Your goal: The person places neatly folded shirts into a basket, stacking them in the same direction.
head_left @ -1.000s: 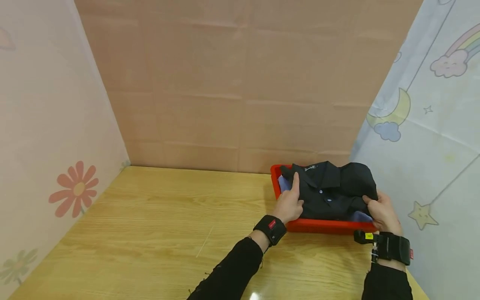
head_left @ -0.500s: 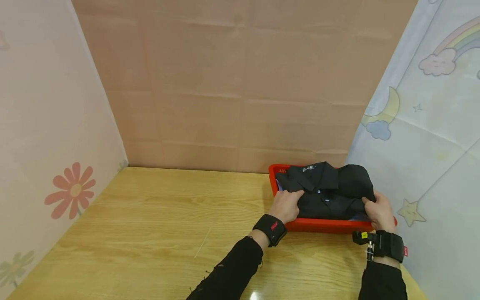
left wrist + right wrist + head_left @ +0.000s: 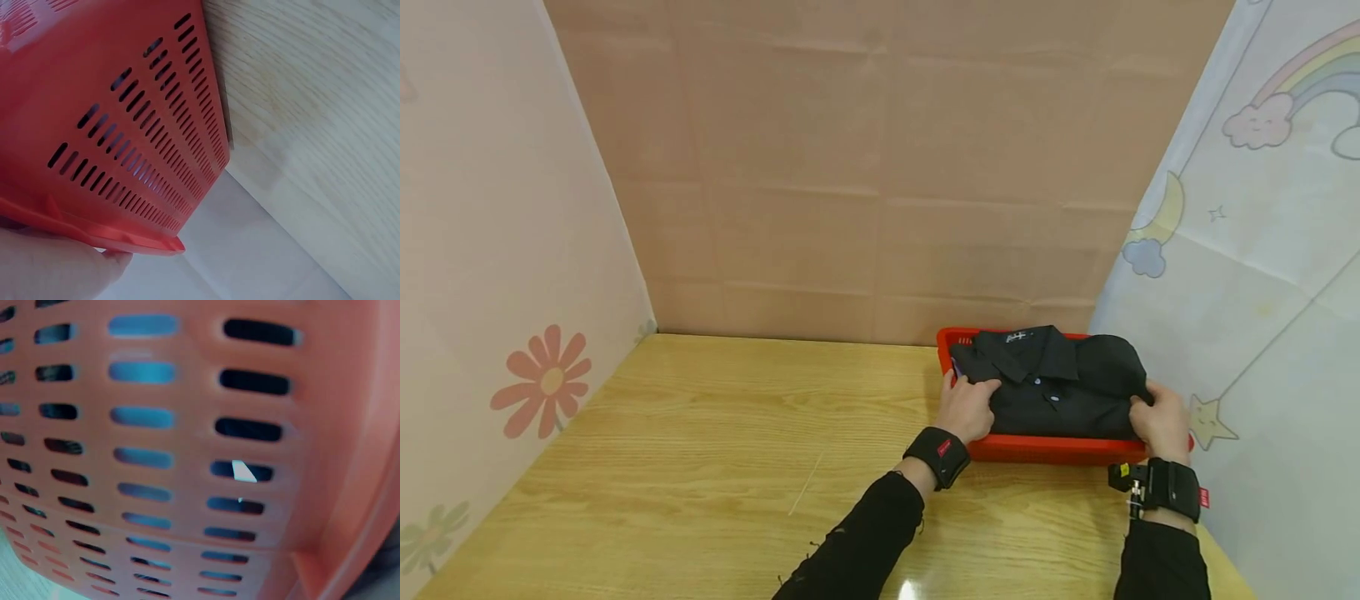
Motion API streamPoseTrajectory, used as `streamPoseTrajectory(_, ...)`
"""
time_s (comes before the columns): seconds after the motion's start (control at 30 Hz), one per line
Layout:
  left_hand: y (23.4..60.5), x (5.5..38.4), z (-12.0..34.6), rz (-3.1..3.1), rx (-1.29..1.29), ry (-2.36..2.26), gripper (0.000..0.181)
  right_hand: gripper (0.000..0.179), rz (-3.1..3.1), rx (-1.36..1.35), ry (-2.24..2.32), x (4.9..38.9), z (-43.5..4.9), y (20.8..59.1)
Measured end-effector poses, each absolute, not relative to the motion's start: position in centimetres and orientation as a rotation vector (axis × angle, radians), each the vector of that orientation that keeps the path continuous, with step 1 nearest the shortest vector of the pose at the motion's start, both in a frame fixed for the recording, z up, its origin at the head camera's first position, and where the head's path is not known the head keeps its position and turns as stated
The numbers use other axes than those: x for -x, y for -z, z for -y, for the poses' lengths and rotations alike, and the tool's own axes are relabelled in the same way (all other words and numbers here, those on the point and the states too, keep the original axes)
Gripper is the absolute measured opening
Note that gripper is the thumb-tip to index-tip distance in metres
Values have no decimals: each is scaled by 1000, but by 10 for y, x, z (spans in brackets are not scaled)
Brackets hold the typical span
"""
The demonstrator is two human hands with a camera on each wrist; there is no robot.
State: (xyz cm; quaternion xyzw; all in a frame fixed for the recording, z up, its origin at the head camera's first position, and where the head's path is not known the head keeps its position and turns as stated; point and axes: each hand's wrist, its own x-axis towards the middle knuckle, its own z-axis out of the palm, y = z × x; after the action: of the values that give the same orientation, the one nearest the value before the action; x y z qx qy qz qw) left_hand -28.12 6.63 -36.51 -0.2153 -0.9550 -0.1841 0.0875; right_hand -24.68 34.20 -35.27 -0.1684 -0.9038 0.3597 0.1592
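A folded black collared shirt [image 3: 1037, 392] with pale buttons lies in a red slotted plastic basket [image 3: 1052, 450]. Over the basket's left front corner is my left hand [image 3: 966, 408], its index finger extended over the shirt and its thumb spread toward the left rim. In the left wrist view, part of that hand [image 3: 56, 265] shows below the basket rim [image 3: 94, 234]. My right hand [image 3: 1163, 421] pinches the shirt's right edge, thumb on top and the other fingers mostly hidden. The right wrist view shows only the basket's slotted wall [image 3: 187, 487], with blue and dark cloth behind it.
The basket stands on a wooden table [image 3: 737, 450] close to the brown paper backdrop [image 3: 812, 208]. A printed white sheet [image 3: 1262, 333] rises close on the right, and a flower-printed one [image 3: 512, 275] on the left.
My left hand has drawn back from the shirt toward the left rim, its thumb now apart. The shirt's left side has spread over the blue cloth. My right hand stays at the right edge.
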Motion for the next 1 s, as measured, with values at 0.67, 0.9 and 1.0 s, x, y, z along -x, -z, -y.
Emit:
streamPoseTrajectory(0.67, 373, 282, -62, 2861, 609, 586, 39, 56, 2594, 644, -923, 249, -349, 354)
streamPoseTrajectory(0.9, 376, 286, -61, 2889, 597, 702, 41, 56, 2569, 678, -855, 248, -350, 354)
streamPoseTrajectory(1.0, 377, 286, -60, 2907, 593, 732, 41, 55, 2548, 671, -849, 248, -350, 355)
